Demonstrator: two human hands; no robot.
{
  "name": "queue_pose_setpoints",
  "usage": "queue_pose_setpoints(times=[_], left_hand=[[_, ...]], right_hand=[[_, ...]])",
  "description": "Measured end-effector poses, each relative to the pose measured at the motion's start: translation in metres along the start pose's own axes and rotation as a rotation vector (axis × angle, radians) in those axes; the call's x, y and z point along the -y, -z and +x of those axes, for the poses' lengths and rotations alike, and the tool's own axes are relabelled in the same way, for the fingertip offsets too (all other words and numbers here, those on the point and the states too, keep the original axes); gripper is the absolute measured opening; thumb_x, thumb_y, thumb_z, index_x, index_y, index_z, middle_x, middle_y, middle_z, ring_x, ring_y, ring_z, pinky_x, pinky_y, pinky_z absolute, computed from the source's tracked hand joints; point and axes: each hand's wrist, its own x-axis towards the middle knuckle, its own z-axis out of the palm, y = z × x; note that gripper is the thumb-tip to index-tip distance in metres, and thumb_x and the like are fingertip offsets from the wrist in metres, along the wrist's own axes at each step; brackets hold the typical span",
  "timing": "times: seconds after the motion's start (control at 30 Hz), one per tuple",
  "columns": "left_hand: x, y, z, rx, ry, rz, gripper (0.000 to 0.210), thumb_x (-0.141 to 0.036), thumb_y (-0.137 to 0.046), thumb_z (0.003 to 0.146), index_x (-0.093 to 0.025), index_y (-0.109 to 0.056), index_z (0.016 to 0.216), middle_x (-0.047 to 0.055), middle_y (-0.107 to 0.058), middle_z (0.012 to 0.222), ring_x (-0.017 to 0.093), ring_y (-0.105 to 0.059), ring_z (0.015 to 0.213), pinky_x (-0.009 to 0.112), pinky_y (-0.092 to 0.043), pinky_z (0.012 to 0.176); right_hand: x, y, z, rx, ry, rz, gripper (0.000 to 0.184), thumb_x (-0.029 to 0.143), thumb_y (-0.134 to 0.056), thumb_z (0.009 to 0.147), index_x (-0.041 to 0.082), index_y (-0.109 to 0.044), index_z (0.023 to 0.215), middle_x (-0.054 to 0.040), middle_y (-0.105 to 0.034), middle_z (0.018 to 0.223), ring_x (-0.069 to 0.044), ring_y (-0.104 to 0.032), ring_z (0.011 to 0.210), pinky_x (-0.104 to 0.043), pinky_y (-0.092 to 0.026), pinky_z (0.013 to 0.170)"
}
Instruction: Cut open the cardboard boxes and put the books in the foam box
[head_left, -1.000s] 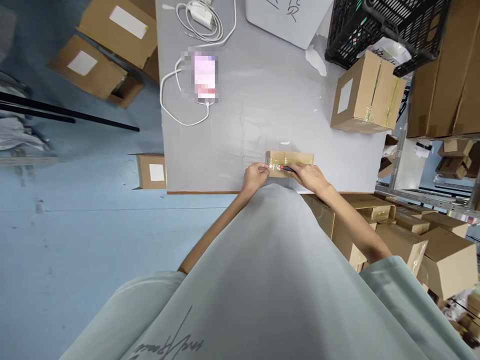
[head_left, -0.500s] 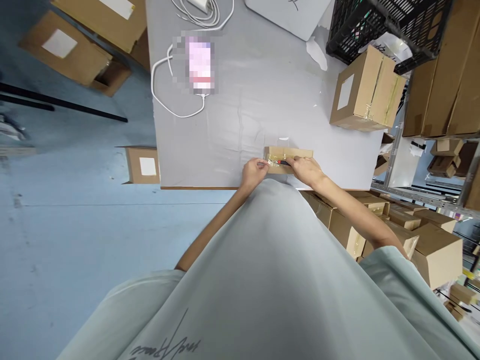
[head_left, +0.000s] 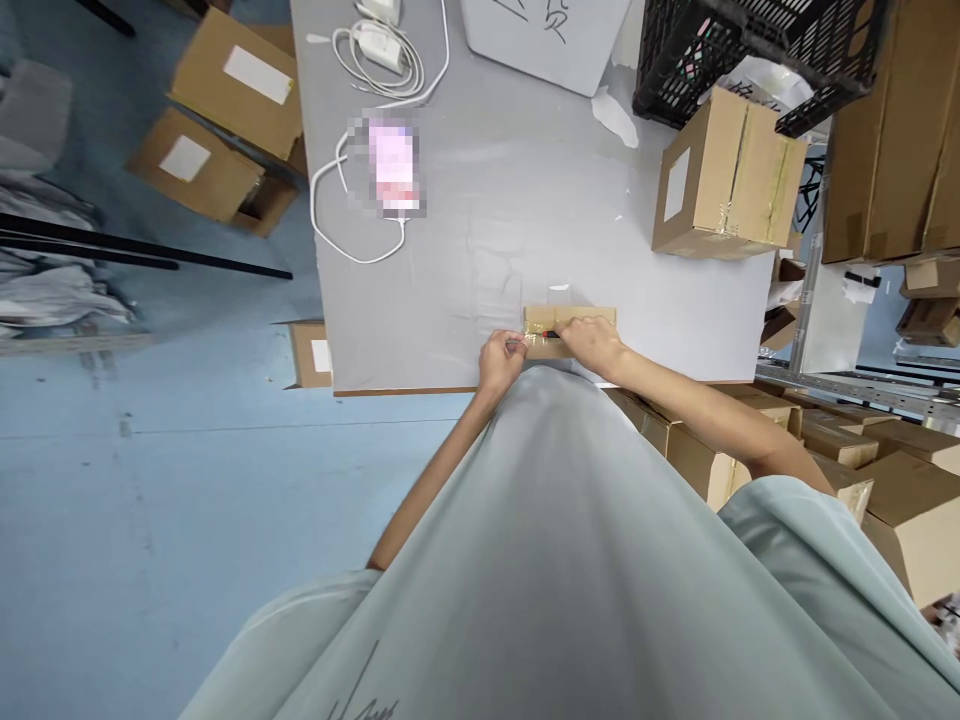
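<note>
Near the middle of the frame, the right hand (head_left: 592, 345) lies knuckles up, its grip closed around one dark tool (head_left: 551, 334) with a red part, over one small taped carton (head_left: 559, 315). The left hand (head_left: 501, 362) curls at the carton's left end; whether its grip holds anything cannot be told. One larger box (head_left: 731, 175) sits upper right on the grey surface (head_left: 480, 240), near one black crate (head_left: 671, 72); blue floor (head_left: 187, 520) fills the lower left.
</note>
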Motion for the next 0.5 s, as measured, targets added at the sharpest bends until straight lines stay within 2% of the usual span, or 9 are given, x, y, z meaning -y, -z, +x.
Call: queue_pose_setpoints(times=[0.23, 0.4, 0.5], left_hand=[[-0.006, -0.014, -0.008, -0.004, 0.055, 0.062, 0.018, -0.035, -0.068, 0.090, -0.020, -0.078, 0.096, 0.009, -0.078, 0.119, 0.022, -0.074, 0.097, 0.032, -0.060, 0.092], [-0.005, -0.022, -0.010, -0.078, 0.099, 0.080, 0.021, -0.037, -0.068, 0.089, -0.020, -0.077, 0.098, 0.009, -0.080, 0.117, 0.022, -0.074, 0.096, 0.031, -0.060, 0.088], [-0.007, -0.031, -0.010, -0.058, 0.104, 0.090, 0.022, -0.038, -0.068, 0.088, -0.020, -0.077, 0.098, 0.008, -0.081, 0.110, 0.022, -0.074, 0.094, 0.031, -0.061, 0.087]], right_hand=[[-0.045, -0.035, -0.023, -0.071, -0.042, 0.147, 0.035, 0.032, -0.057, 0.111, 0.014, -0.073, 0.137, -0.0243, -0.084, 0.113, -0.035, -0.081, 0.109, -0.045, -0.058, 0.093], [-0.111, -0.056, -0.063, 0.018, -0.168, 0.052, 0.039, 0.010, -0.047, 0.108, 0.012, -0.075, 0.135, -0.0285, -0.082, 0.115, -0.037, -0.081, 0.108, -0.044, -0.055, 0.087], [-0.150, -0.071, -0.085, 0.006, -0.191, 0.049, 0.040, 0.014, -0.047, 0.110, 0.017, -0.074, 0.139, -0.0247, -0.083, 0.116, -0.034, -0.081, 0.106, -0.043, -0.054, 0.090]])
